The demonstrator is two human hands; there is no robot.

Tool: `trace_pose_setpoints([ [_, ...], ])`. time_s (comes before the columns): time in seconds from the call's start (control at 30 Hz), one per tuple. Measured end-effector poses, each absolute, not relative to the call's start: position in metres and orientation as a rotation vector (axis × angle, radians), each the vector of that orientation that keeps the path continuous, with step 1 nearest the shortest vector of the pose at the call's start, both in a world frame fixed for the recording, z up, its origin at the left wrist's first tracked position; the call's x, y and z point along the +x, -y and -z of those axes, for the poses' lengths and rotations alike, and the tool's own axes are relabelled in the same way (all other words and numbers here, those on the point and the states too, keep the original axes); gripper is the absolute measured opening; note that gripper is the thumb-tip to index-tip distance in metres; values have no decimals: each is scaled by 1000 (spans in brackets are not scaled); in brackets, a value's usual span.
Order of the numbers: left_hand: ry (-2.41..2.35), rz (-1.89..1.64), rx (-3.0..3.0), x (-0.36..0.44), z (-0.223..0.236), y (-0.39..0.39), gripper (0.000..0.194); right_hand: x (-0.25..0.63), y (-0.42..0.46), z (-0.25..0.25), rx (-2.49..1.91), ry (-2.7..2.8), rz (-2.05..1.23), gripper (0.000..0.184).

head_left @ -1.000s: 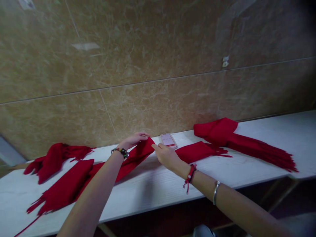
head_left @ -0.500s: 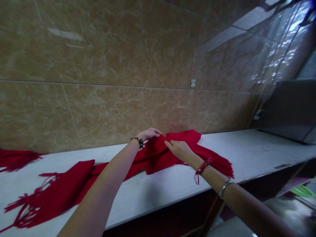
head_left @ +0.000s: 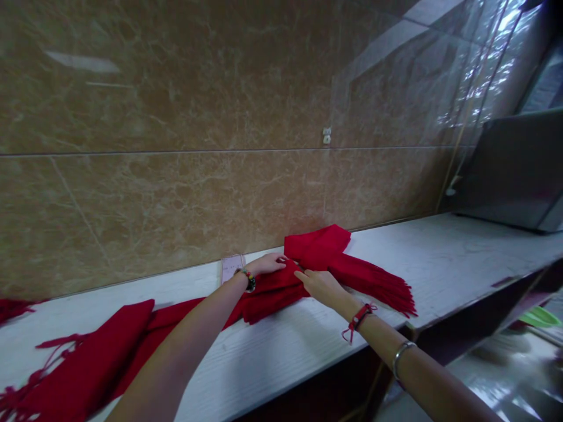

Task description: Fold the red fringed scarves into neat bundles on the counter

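A long red fringed scarf (head_left: 132, 334) runs along the white shelf, and its right part is bunched between my hands. My left hand (head_left: 269, 264) grips the far edge of that part, fingers pressed on the cloth. My right hand (head_left: 323, 284) pinches the near right corner of the same part. Below my fingers the cloth lies in layers against the shelf. Just behind and to the right is a second red scarf (head_left: 319, 246), folded over itself, its fringe pointing right. My right fingers come close to it; I cannot tell whether they touch it.
Behind my left wrist a phone (head_left: 231, 266) lies by the tiled wall (head_left: 176, 211). More red fringe (head_left: 17, 308) shows at the far left. On the right stands a large grey box-like object (head_left: 514, 170) on the white shelf (head_left: 440, 252). A green item (head_left: 539, 316) is lower right.
My hands have carried the scarf's raised part rightward and lowered it onto the red cloth beside the folded scarf. The view has turned right, bringing the grey object into sight.
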State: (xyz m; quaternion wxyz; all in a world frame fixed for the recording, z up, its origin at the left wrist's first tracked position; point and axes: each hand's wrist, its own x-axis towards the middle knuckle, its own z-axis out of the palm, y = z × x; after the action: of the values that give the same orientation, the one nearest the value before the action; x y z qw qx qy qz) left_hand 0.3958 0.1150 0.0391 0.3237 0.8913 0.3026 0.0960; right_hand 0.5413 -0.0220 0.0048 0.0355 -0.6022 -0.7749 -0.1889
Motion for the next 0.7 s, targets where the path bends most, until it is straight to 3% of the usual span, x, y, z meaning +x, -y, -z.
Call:
trace_pose_setpoints([
  [0.2, -739, -448, 2859, 328, -27, -75, 43, 543, 19, -11, -1819, 2324, 443, 35],
  [0.43, -1044, -325, 2931, 240, 3, -42, 69, 542, 14, -14, -1926, 2100, 263, 38],
  [0.6, -1082, -408, 2954, 230, 8, -44, 32, 531, 15, -15, -1990, 2022, 231, 37],
  [0.7, -1104, -564, 2981, 225, 4, -48, 27, 528, 13, -16, -1981, 2059, 298, 38],
])
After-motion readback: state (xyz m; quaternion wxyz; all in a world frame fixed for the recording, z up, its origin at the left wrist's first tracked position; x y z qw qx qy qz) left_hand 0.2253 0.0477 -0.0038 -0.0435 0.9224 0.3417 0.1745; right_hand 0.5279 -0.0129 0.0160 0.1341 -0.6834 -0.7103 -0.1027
